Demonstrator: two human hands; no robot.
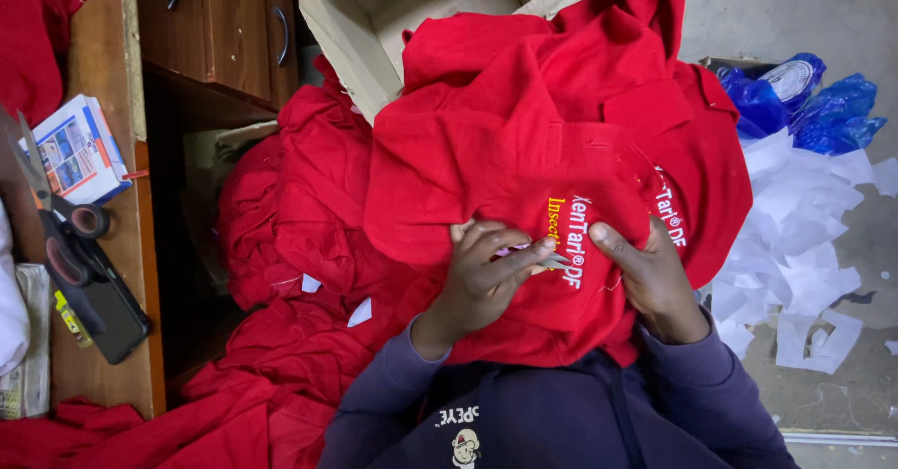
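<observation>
A red garment (524,142) with embroidered white and yellow lettering lies bunched over my lap. My left hand (482,277) rests on it beside the lettering and pinches a small metal thread snipper (554,260), whose tip points at the lettering. My right hand (650,277) grips the fabric just right of the lettering, thumb on top. The two hands are a few centimetres apart. My dark purple sleeves run down to the bottom edge.
More red garments (290,216) are piled at the left and spill to the floor. An open cardboard box (355,29) stands behind. A wooden desk (103,57) at the left holds scissors (47,207), a phone (112,315) and a small printed box (79,146). Blue plastic bags (823,104) and white paper scraps (795,245) lie at the right.
</observation>
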